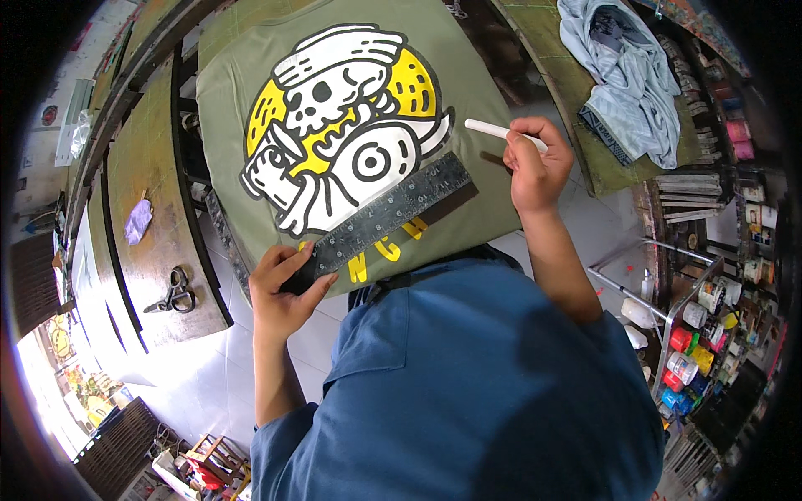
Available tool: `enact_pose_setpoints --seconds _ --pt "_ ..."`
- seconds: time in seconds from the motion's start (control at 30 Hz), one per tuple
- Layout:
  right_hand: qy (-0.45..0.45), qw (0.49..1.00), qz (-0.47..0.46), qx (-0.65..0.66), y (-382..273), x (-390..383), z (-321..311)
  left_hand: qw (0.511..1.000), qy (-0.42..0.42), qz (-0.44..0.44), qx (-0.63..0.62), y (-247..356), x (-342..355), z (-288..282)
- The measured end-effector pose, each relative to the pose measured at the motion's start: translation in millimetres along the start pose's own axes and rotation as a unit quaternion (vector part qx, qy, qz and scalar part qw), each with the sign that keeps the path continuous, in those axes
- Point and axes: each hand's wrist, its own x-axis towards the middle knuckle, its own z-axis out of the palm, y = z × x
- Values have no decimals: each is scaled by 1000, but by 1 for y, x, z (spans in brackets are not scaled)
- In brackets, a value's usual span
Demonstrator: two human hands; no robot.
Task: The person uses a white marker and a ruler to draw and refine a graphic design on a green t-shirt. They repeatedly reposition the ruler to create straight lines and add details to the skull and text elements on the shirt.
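Note:
An olive-green T-shirt (230, 92) lies spread in front of me, printed with a skull figure (322, 104) in white, black and yellow. Yellow lettering on the edge nearest me is partly covered by a dark ruler (393, 209), which slants up to the right across the shirt. My left hand (284, 284) grips the ruler's lower left end between thumb and fingers. On the right, my right hand (539, 163) pinches a slim white pen-like stick (489, 129). Its tip points left, beside the print, and seems apart from the ruler.
Scissors (175, 294) and a small lilac cloth (139, 221) rest on a long board to the left. A crumpled light-blue garment (626, 83) covers part of another board at the far right. Paint containers (683, 367) crowd a metal-framed rack at the lower right.

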Motion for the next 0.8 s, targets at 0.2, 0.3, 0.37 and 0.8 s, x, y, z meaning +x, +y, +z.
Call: enact_pose_setpoints --seconds 0.2,0.3,0.37,0.8 --pt "8 1000 -13 -2 3 0 1 999 -4 34 34 -1 14 -2" --pt "5 1000 -8 -3 4 2 -2 997 -3 60 37 -6 21 -4" --pt "7 1000 6 10 4 0 -2 997 -3 67 36 -9 23 -6" --pt "0 1000 -5 -9 4 1 0 995 -24 93 38 -27 34 -6"
